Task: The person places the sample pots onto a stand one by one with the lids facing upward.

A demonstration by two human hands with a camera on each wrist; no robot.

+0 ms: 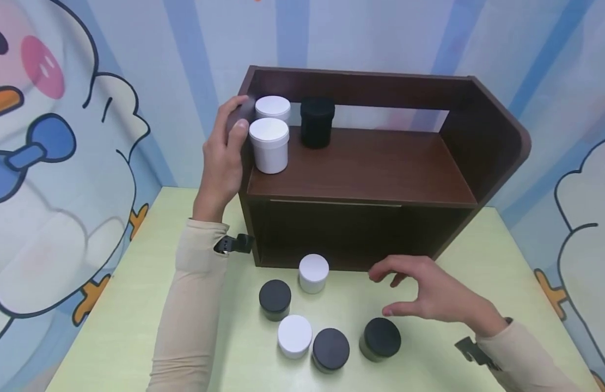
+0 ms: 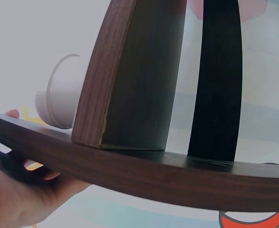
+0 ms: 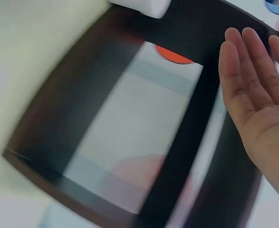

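In the head view my left hand [image 1: 222,160] grips the left side panel [image 2: 144,183] of a dark brown wooden shelf [image 1: 371,163], its thumb close to a white lidded jar [image 1: 270,147]. A second white jar [image 1: 273,106] stands behind that one, and a black jar [image 1: 317,124] is to their right on the upper board. My right hand [image 1: 429,291] hovers over the table with fingers bent, thumb apart and nothing between them. Just below it sits a black jar [image 1: 380,339]. The right wrist view shows its palm [image 3: 267,123] and fingers.
On the pale yellow table [image 1: 116,326], in front of the shelf, stand two white jars, one nearer the shelf [image 1: 313,273] and one nearer me [image 1: 294,336]. Two more black jars, left [image 1: 275,299] and middle [image 1: 330,350], are beside them. A cartoon-printed curtain [image 1: 371,32] hangs behind.
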